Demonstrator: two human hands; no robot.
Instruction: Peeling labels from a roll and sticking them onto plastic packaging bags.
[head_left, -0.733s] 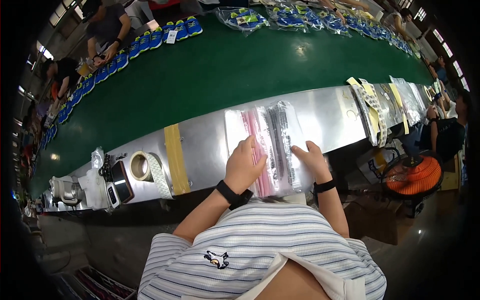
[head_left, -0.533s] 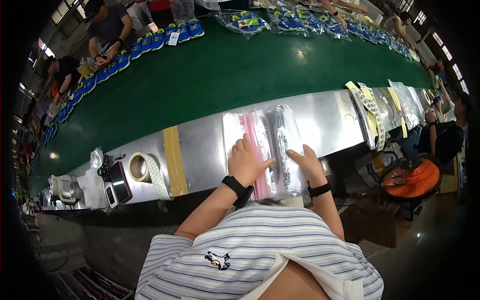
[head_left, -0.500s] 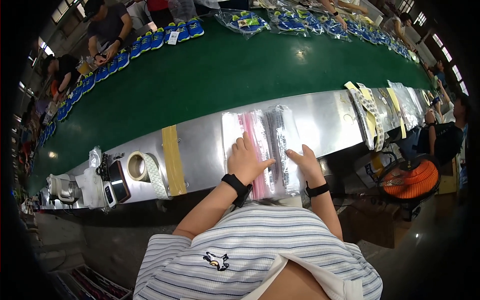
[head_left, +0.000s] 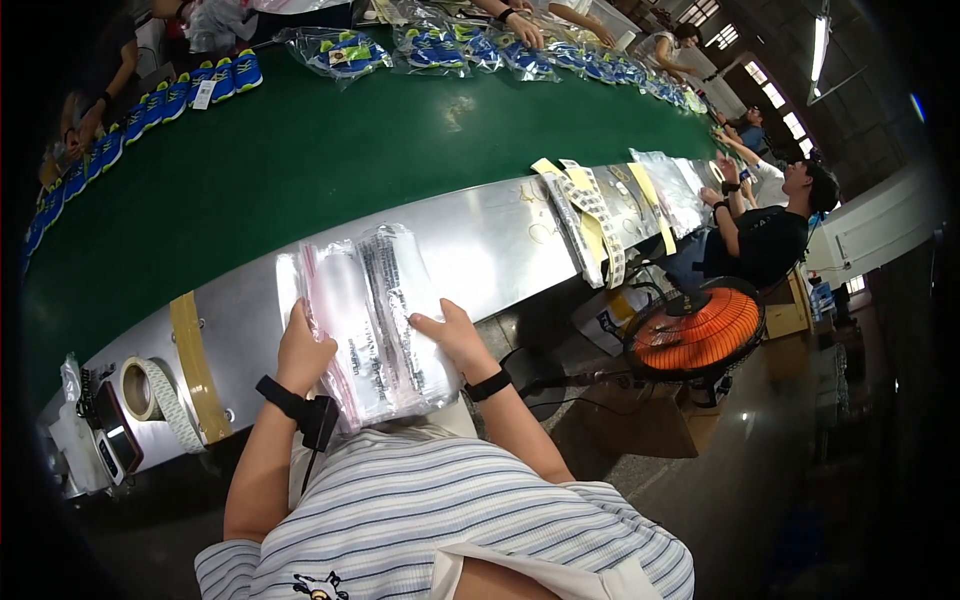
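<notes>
- Left hand (head_left: 303, 350) has shifted since the earlier frame, from fingers spread over the stack of clear plastic bags (head_left: 368, 345) to a grip on its left side; my view has swung right too.
- As I judge it from my end, that makes the stack one bundle held from both sides.
- Thumb on top, the left hand is closed round that edge; the right hand (head_left: 455, 338) pinches the opposite edge, thumb also on top.
- I see the stack at the desk's (head_left: 490, 262) near edge, its near end overhanging; whether the far end touches metal, I cannot tell.
- Its long axis runs from near edge to far edge, the far end pointing at the green belt (head_left: 350, 165).
</notes>
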